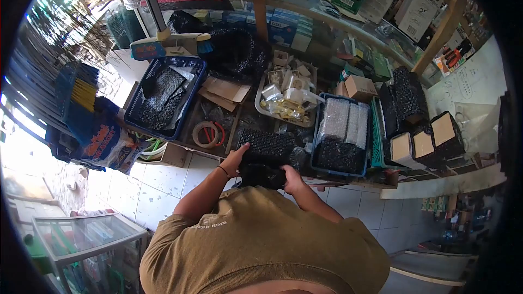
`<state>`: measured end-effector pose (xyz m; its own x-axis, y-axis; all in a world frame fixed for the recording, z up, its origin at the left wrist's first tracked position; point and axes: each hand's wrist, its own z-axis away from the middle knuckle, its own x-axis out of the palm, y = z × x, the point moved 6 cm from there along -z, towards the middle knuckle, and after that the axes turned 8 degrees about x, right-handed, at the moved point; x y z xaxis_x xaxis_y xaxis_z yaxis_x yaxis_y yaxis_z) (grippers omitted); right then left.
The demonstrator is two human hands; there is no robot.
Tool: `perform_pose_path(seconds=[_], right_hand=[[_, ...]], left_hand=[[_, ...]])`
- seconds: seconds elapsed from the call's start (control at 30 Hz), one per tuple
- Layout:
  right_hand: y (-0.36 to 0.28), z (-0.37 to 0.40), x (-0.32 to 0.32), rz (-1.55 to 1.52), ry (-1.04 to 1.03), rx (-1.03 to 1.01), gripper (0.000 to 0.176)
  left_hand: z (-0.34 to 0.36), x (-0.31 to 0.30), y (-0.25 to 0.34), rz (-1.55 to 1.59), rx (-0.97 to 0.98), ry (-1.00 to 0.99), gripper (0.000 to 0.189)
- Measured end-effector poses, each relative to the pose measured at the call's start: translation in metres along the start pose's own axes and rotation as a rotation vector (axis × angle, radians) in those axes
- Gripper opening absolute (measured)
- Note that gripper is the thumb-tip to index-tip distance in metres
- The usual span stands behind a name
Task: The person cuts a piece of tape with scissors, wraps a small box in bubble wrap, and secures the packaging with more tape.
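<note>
A package in black bubble wrap (267, 143) lies at the front edge of the counter, just ahead of my body. My left hand (234, 162) grips its left end, with the thumb on top and the other fingers mostly hidden. Dark plastic wrap (261, 174) hangs between my hands, close to my shirt. My right hand (293, 178) is closed on the right edge of this dark wrap; its fingertips are partly hidden. Left of the package, a roll of tape (205, 134) rests on the counter beside a red ring.
A dark blue basket (187, 110) with black bubble wrap stands left. A cream tray (260, 98) of small fittings sits ahead. To the right are a blue basket (314, 155) of wrapped packs and more black-wrapped boxes (423, 144). Brooms (81, 92) crowd the far left.
</note>
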<state>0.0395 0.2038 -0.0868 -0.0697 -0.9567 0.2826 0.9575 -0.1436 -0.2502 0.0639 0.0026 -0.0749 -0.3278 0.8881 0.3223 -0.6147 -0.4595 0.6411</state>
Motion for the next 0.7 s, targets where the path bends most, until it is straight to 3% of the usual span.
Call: perform_pose_path(seconds=[0.03,0.1,0.23,0.3,0.43,0.5,0.6,0.7], right_hand=[[-0.002,0.013,0.005,-0.004,0.002,0.000,0.030],[-0.007,0.034,0.008,0.146,0.085,-0.024,0.030],[-0.009,0.040,0.012,0.180,-0.019,-0.047,0.034],[-0.014,0.053,0.032,0.024,-0.273,-0.118,0.042],[-0.019,0.057,0.036,-0.004,-0.204,-0.059,0.052],[-0.017,0.059,0.044,0.000,-0.294,-0.024,0.056],[-0.009,0.031,0.038,-0.144,-0.370,0.102,0.054],[-0.005,0.022,0.032,-0.203,-0.345,0.085,0.054]], left_hand=[[-0.002,0.000,-0.005,-0.003,-0.003,-0.002,0.086],[-0.004,0.000,-0.006,0.078,0.057,0.059,0.049],[0.003,0.005,-0.004,0.085,0.080,0.042,0.047],[-0.001,0.005,-0.008,0.153,0.052,0.066,0.043],[0.000,0.005,-0.002,0.146,0.063,0.067,0.042],[0.007,0.008,0.005,0.189,0.096,0.068,0.041],[0.016,0.014,0.013,0.249,0.170,0.099,0.045],[0.015,0.016,0.013,0.244,0.248,0.121,0.049]])
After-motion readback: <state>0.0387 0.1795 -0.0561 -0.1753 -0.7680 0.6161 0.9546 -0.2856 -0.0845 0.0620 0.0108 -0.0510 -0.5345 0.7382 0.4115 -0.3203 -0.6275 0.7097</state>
